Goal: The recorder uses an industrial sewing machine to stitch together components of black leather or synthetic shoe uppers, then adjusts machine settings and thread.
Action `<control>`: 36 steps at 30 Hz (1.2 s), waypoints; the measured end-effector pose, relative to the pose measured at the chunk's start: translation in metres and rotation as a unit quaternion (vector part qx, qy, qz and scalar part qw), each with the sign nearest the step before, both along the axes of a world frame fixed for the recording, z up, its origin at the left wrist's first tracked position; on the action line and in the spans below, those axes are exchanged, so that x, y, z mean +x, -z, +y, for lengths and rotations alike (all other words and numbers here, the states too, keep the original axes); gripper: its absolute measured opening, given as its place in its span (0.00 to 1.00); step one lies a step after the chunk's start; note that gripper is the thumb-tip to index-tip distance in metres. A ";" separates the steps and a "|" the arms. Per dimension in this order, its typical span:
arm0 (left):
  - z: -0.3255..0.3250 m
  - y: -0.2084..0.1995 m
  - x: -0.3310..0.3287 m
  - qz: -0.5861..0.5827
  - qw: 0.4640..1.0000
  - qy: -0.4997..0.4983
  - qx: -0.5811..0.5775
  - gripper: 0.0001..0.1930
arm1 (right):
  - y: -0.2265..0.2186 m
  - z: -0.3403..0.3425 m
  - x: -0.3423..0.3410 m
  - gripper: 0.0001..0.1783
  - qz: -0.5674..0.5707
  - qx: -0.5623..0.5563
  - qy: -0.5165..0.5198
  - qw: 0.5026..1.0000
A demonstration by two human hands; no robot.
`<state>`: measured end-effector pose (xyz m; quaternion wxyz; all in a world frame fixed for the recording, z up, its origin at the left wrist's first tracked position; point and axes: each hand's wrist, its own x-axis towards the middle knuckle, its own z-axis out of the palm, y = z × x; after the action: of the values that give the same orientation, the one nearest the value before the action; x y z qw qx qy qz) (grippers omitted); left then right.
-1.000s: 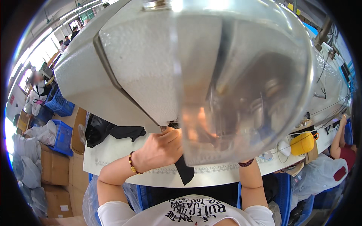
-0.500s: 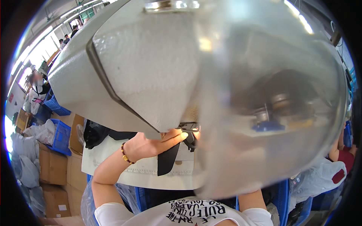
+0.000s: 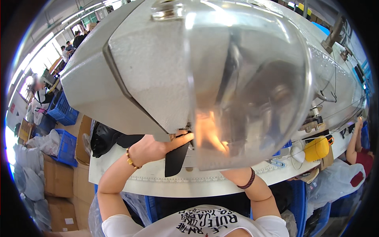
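A large pale sewing machine point(image 3: 152, 67) fills the upper middle. Under its head, my left hand point(image 3: 152, 149) has its fingers pressed together on a strip of black fabric point(image 3: 176, 160), whose loose end hangs over the table toward me. My right hand point(image 3: 212, 132) is by the needle area, seen only through a clear curved plastic cover point(image 3: 252, 130) that distorts its fingers. Whatever it touches cannot be made out. The needle itself is hidden. More black material point(image 3: 104, 138) lies beyond my left wrist.
The white table point(image 3: 158, 189) has a ruler scale along its near edge. At right stand a yellow container point(image 3: 317, 149) and plastic bags point(image 3: 335, 183). Blue crates point(image 3: 65, 148) and cardboard boxes point(image 3: 59, 177) are at left. A co-worker's arm point(image 3: 352, 146) shows at far right.
The view has shifted, so the cover blocks less of the right side. My right forearm and hand now show. My left hand stays on the black fabric, its loose end slightly farther from me.
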<state>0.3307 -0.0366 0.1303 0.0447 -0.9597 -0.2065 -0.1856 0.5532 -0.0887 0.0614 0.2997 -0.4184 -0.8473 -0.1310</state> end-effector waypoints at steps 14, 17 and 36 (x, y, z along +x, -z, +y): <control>-0.038 0.028 0.039 -0.108 0.983 -0.100 0.112 0.14 | -0.013 -0.022 -0.010 0.09 0.223 -0.127 -0.117 0.959; -0.037 0.029 0.042 -0.103 0.981 -0.110 0.118 0.20 | -0.011 -0.022 -0.011 0.09 0.261 -0.161 -0.131 0.943; -0.052 0.038 0.069 -0.123 0.955 -0.164 0.212 0.13 | -0.005 0.015 0.032 0.13 0.223 -0.150 -0.137 0.954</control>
<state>0.3998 -0.0885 0.0918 0.2512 -0.8507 -0.3211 -0.3319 0.5856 -0.0737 0.0663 0.4298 -0.3573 -0.8179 0.1362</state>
